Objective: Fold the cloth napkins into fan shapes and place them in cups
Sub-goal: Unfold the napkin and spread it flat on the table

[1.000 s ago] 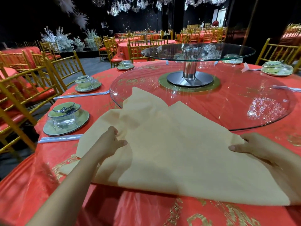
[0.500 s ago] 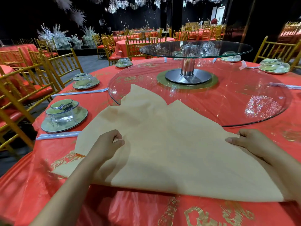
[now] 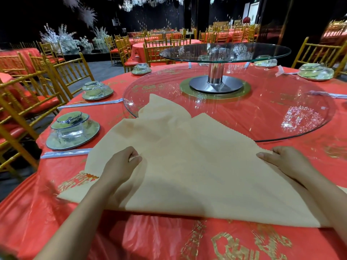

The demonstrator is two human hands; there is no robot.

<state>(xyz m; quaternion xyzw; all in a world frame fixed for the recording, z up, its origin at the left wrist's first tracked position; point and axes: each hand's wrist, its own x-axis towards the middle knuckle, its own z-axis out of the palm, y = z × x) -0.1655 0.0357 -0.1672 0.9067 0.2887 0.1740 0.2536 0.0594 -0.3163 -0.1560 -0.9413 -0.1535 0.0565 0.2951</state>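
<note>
**While both hands pinch it, the napkin [image 3: 187, 166] lies half-folded on the red table**

Where the beige cloth is spread across the near side of the table, it makes a broad, roughly triangular shape, with a long folded edge running along the front and its pinked, zigzag edges pointing away. Its far tip lies over the rim of the lower glass turntable [image 3: 262, 113]; the rest rests on the red tablecloth [image 3: 169, 241], which carries gold printing. The front fold sits a little raised, with a shadow under it.

The left hand [image 3: 120, 164] is on the cloth left of centre, fingers curled and thumb pressed toward them, nipping a bit of the fabric. The right hand [image 3: 287, 160] holds the right-hand edge, thumb laid along the top and fingers curled at the border. The two hands are well apart, with the wide middle of the napkin between them.

To the left of the napkin lies a wrapped chopstick packet [image 3: 65, 153], its end just beside the cloth's edge. Beyond that is a film-wrapped place setting [image 3: 73, 131] of plate, bowl and cup. A second wrapped setting [image 3: 96, 91] stands farther along the rim. At the table's centre a metal post [image 3: 216, 72] carries a smaller upper glass disc [image 3: 225, 51]. Gold chairs [image 3: 62, 72] with red seats ring the table.
</note>
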